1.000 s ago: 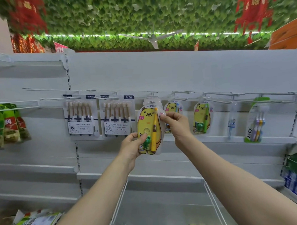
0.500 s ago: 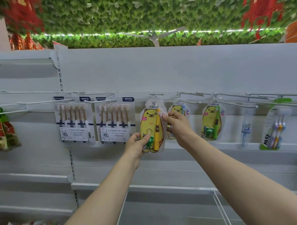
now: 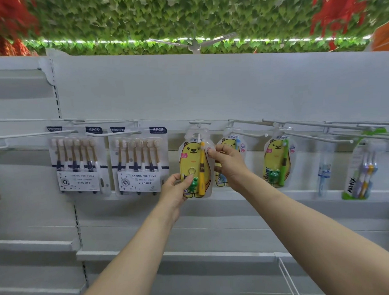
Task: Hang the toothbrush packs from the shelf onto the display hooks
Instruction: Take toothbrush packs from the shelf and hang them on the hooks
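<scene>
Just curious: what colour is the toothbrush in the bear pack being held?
Yellow toothbrush, inside the bear pack; best in head view.

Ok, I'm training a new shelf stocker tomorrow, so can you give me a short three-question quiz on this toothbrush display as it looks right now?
1. Multiple choice: what colour is the toothbrush in the bear pack that both hands hold? A green, B yellow, C blue.
2. True or false: the left hand holds that pack near its top and the right hand holds its bottom corner.
3. Fill in: the multi-brush pack hanging just left of it is labelled ___ PCS.
Key: 1 B. 2 False: the left hand holds it low and the right hand pinches its upper right edge. 3 6.
</scene>
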